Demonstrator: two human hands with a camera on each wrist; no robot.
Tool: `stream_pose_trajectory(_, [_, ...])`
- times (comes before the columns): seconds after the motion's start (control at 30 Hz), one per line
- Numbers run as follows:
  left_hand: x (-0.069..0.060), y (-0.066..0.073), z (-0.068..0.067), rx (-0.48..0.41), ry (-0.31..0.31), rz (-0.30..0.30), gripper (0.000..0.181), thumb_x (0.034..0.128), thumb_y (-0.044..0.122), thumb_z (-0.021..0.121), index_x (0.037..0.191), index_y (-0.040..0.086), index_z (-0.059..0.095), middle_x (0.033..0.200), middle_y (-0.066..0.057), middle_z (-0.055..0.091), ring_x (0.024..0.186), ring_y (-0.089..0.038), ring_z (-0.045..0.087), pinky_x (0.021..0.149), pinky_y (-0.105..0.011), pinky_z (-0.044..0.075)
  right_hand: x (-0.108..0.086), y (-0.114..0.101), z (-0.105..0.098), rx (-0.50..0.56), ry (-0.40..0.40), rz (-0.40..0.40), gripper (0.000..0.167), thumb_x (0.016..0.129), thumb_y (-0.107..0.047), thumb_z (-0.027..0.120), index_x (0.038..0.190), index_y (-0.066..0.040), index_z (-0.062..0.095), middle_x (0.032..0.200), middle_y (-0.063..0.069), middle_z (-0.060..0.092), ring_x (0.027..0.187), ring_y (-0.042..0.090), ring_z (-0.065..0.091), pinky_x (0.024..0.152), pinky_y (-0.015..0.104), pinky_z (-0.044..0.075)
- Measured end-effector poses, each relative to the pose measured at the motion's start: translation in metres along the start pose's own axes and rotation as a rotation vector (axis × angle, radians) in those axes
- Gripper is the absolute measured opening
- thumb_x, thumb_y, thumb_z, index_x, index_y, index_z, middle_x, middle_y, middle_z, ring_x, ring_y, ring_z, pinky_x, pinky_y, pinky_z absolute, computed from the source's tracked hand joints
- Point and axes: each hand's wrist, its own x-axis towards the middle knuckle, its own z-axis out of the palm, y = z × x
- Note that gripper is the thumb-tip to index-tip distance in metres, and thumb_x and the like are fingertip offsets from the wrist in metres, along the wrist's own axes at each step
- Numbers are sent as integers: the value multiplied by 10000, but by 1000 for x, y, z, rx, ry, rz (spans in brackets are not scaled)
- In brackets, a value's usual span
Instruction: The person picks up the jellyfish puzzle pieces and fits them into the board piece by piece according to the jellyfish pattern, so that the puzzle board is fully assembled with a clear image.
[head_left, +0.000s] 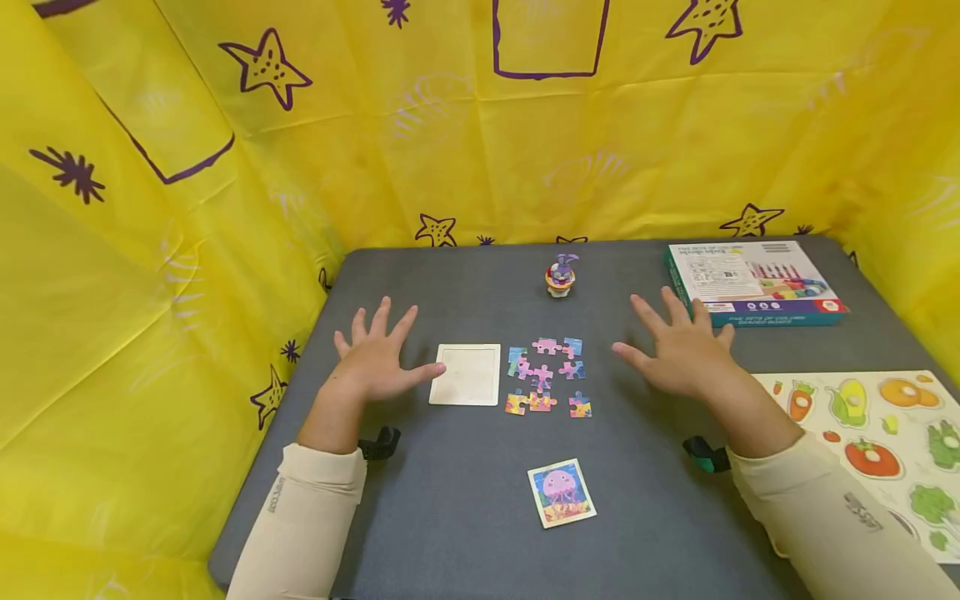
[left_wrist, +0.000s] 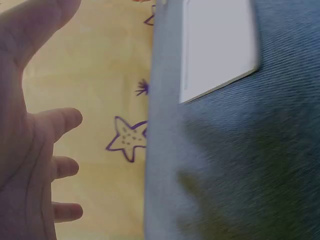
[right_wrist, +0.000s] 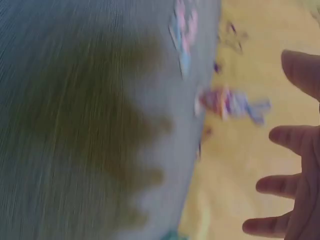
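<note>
My left hand (head_left: 375, 362) hovers over the grey table with its fingers spread, holding nothing. Its thumb reaches over the left part of a blank white square puzzle tray (head_left: 472, 379). On the other side my right hand (head_left: 686, 354) is also raised, fingers apart and nothing in it. Between the hands lie several jigsaw pieces (head_left: 542, 377) in pink, blue and yellow, some joined or touching. Closer to me is a small square picture card (head_left: 562, 493) with a pink jellyfish, lying slightly turned. The right wrist view is blurred.
A purple rabbit-eared figurine (head_left: 560, 277) stands at the back of the table (head_left: 450, 492). At the back right lies a green-edged toy box (head_left: 757, 283). A board of vegetable pictures (head_left: 873, 458) sits at the right, partly behind the right sleeve. Yellow cloth (head_left: 480, 150) surrounds the table.
</note>
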Motion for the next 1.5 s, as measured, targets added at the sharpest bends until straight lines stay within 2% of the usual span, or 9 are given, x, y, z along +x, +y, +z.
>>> stream_pose_trajectory(0.17, [2,1,16,27,-25,57,1085,808,839,561,1653,290,157,1720,-152,20,1517,-527,88,1099,-820,61,28,-45,25,-14,-39,-124,691,993,-556,566,1593,-282,360,1671,232,163,1483,588,127,1060,843,135])
stream_pose_trajectory(0.3, [3,5,29,44,-38,145,899,899,627,654,1622,228,299,1692,-155,181,1495,-462,222,1141,-732,176,51,-73,42,-31,-73,-188,540,993,-458,622,1490,-267,532,1626,206,288,1471,521,222,1083,756,228])
stream_pose_trajectory(0.43, [3,11,38,49,-39,239,704,925,459,712,1523,167,481,1598,-151,388,1445,-417,343,1124,-641,297,72,-93,56,-38,-83,-243,394,987,-405,648,1355,-265,657,1519,165,427,1390,442,332,1034,641,321])
stream_pose_trajectory(0.6, [3,17,45,46,-33,296,551,927,392,736,1400,148,593,1493,-107,515,1376,-370,431,1097,-581,354,89,-104,61,-29,-62,-265,267,953,-367,710,1179,-229,742,1321,126,539,1212,371,417,929,537,369])
stream_pose_trajectory(0.8, [-1,18,49,24,-27,270,525,937,368,729,1399,157,596,1510,-102,506,1381,-356,443,1100,-565,365,98,-108,62,13,-68,-257,161,902,-332,766,955,-182,747,1160,111,614,1076,360,458,827,480,389])
stream_pose_trajectory(0.97, [-6,17,53,0,-40,252,514,945,360,722,1403,162,597,1533,-116,489,1383,-363,443,1092,-567,369,102,-106,57,157,-126,-223,144,886,-272,790,905,-136,747,981,58,689,935,290,558,818,416,450])
stream_pose_trajectory(1.17, [-8,18,54,-6,-15,248,491,947,356,718,1388,172,605,1520,-123,494,1365,-360,447,1084,-560,367,105,-109,41,328,-91,-218,119,884,-180,796,881,-71,749,779,38,692,670,172,628,687,333,502])
stream_pose_trajectory(1.33, [-8,17,54,-14,-3,239,491,935,353,731,1376,174,610,1484,-140,504,1341,-362,445,1083,-557,360,109,-133,51,343,-156,-262,98,889,-199,796,871,-112,753,813,13,691,754,178,612,705,312,486])
stream_pose_trajectory(1.5, [-8,19,57,-6,-7,247,491,947,351,715,1384,159,602,1482,-139,514,1339,-362,453,1083,-563,362,112,-162,69,234,-174,-295,111,889,-214,783,813,-158,724,801,-6,674,798,203,603,724,347,478])
